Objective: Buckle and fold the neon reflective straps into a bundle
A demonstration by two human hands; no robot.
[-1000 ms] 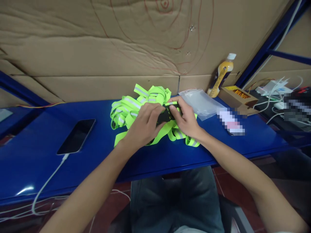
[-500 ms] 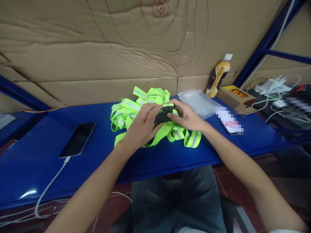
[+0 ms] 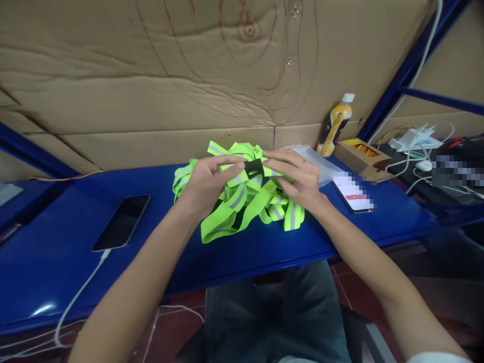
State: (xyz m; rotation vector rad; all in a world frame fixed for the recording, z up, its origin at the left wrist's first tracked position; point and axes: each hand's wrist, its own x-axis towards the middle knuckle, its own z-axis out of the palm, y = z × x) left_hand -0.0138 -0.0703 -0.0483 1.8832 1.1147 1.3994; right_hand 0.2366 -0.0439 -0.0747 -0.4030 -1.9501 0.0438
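Note:
A tangle of neon-green reflective straps (image 3: 242, 206) with grey stripes lies on the blue shelf (image 3: 264, 247). My left hand (image 3: 206, 184) and my right hand (image 3: 298, 179) both pinch a black buckle (image 3: 252, 165) on the straps, lifted a little above the pile. The fingers of both hands are closed on the buckle and the strap ends beside it. Green loops hang down from the buckle to the shelf.
A dark phone (image 3: 121, 222) on a white cable lies at the left. Clear plastic bags (image 3: 321, 164), a second phone (image 3: 353, 194), an orange bottle (image 3: 336, 123) and a small cardboard box (image 3: 363, 156) stand at the right. Cardboard sheets line the wall behind.
Both hands have lifted the black buckle and straps up off the pile. The hanging green loops have shifted below the hands.

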